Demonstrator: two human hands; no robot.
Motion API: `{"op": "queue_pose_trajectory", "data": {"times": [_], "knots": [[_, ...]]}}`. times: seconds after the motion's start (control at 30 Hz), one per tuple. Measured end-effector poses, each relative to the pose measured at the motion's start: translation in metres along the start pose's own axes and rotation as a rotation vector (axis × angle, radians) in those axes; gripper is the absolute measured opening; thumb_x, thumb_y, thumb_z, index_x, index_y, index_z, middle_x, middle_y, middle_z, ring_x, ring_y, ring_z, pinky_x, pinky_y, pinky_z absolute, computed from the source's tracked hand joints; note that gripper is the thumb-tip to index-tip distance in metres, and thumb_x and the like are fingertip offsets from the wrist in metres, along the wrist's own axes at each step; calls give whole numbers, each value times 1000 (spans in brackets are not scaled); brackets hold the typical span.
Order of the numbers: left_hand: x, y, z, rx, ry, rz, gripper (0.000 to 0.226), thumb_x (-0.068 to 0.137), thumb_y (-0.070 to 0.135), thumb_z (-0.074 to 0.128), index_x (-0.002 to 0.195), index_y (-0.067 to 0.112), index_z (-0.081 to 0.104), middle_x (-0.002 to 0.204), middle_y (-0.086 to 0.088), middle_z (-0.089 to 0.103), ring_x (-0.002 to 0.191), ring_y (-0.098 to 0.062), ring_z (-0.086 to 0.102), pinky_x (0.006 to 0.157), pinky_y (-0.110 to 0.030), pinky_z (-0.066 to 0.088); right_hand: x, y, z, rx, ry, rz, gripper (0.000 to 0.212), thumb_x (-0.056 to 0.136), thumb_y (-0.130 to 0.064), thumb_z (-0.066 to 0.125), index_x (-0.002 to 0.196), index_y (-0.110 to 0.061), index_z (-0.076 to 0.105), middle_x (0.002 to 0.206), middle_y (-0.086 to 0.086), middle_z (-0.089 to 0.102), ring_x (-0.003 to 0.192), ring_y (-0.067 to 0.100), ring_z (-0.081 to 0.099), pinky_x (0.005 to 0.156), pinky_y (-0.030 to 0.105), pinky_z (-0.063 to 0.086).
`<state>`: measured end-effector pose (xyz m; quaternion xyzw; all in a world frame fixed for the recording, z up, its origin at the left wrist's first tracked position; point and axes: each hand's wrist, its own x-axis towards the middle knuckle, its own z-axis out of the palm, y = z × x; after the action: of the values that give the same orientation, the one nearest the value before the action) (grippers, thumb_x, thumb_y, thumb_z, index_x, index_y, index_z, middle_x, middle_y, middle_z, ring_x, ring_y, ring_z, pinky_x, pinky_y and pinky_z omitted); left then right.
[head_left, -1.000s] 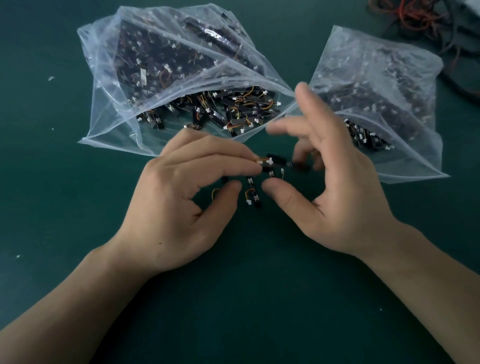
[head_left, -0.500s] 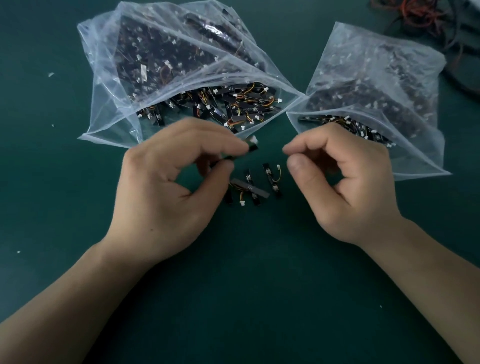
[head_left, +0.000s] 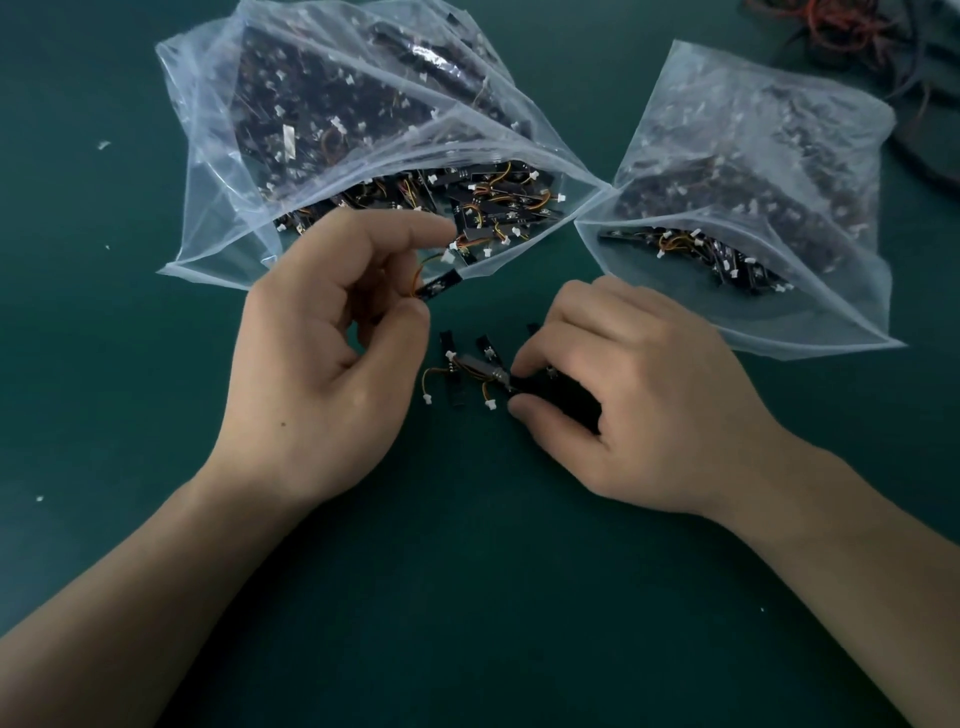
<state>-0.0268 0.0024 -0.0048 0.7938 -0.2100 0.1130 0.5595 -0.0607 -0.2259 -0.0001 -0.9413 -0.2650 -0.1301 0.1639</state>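
At centre frame, on the dark green desk (head_left: 467, 597): two bare hands, two clear bags, one small heap of loose strips. Left of centre, pinched narrow in the grip of the left hand (head_left: 311, 374), thumb against forefinger: one black strip module (head_left: 440, 285), flat and rigid, with a thin orange wire looping to a white plug, held at the mouth of the left bag (head_left: 208, 208). Right of centre, closed in the grip of the right hand (head_left: 639, 410), thumb and forefinger: one end of a greyish strip (head_left: 480, 368) lying across the heap (head_left: 457, 387). Counted in the heap: at least three black strips and two white plugs on orange leads; possibly more hidden under the right fingers. Upper left and upper right, left bag and right bag (head_left: 831, 322): soft, crinkled, translucent plastic, both mouths open toward the hands, each packed with like strips beyond counting, blurred by the film. Far upper right corner, cut off by the edge: a tangle of red and dark cables (head_left: 857, 31). Along the left side: a few white specks (head_left: 104, 144).
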Motion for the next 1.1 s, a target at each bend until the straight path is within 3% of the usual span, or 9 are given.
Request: {"op": "queue_pose_trajectory", "data": {"times": [0.13, 0.27, 0.5, 0.57, 0.63, 0.7, 0.8, 0.93, 1.1], "knots": [[-1, 5, 0, 36, -32, -8, 50, 87, -6, 53, 118, 29, 69, 89, -1, 57, 79, -24, 53, 72, -24, 42, -1, 1, 2, 109, 57, 28, 16, 93, -32, 72, 94, -16, 73, 90, -3, 59, 81, 20, 56, 71, 41, 48], [1, 12, -4, 107, -60, 29, 46, 78, -11, 49, 97, 24, 72, 84, -8, 55, 78, -19, 50, 73, -21, 37, -1, 5, 1, 320, 201, 58, 9, 92, -12, 74, 87, -7, 68, 86, 0, 61, 78, 19, 58, 68, 36, 48], [1, 14, -5, 63, -72, -50, 31, 78, -5, 50, 87, 19, 67, 61, 10, 48, 52, -5, 39, 53, -13, 28, -2, 14, 2, 396, 427, 122, 15, 88, -1, 70, 79, 0, 59, 78, 10, 63, 68, 27, 58, 62, 37, 44], [3, 11, -6, 52, -43, -98, 27, 77, -1, 50, 86, 18, 66, 61, 3, 48, 53, -7, 36, 52, -17, 28, -2, 19, 2, 359, 459, 128, 16, 87, 2, 71, 78, 1, 59, 79, 11, 63, 68, 26, 56, 63, 33, 43], [6, 7, -8, 48, -18, -170, 25, 77, 2, 48, 88, 18, 64, 65, -7, 50, 58, -21, 38, 54, -25, 30, 0, 21, 1, 346, 477, 111, 16, 85, 6, 71, 76, 1, 58, 82, 12, 64, 71, 24, 56, 67, 24, 40], [8, 4, -10, 109, -18, -208, 25, 78, 5, 47, 89, 20, 63, 68, -11, 52, 61, -26, 41, 54, -26, 31, 0, 20, 2, 346, 474, 116, 16, 83, 7, 70, 76, 0, 58, 87, 12, 68, 73, 22, 57, 71, 18, 39], [6, 3, -11, 281, -22, -180, 19, 76, 9, 48, 81, 20, 63, 62, -1, 52, 53, -11, 40, 50, -21, 33, -1, 22, 0, 338, 448, 100, 15, 81, 6, 69, 75, -2, 57, 87, 9, 71, 70, 21, 60, 69, 18, 40], [2, 5, -9, 481, -5, -239, 17, 72, 23, 49, 81, 29, 62, 66, 12, 60, 58, -16, 50, 57, -32, 43, -2, 30, -6, 128, 258, -63, 13, 72, -1, 67, 68, -6, 55, 76, 9, 66, 64, 31, 57, 58, 38, 44], [1, 5, -9, 493, 12, -221, 16, 71, 26, 51, 82, 31, 61, 69, 18, 61, 60, -14, 51, 60, -33, 46, -2, 29, -8, 157, 110, -69, 15, 68, -6, 66, 68, -11, 51, 84, 9, 64, 71, 33, 56, 60, 42, 45]]}}
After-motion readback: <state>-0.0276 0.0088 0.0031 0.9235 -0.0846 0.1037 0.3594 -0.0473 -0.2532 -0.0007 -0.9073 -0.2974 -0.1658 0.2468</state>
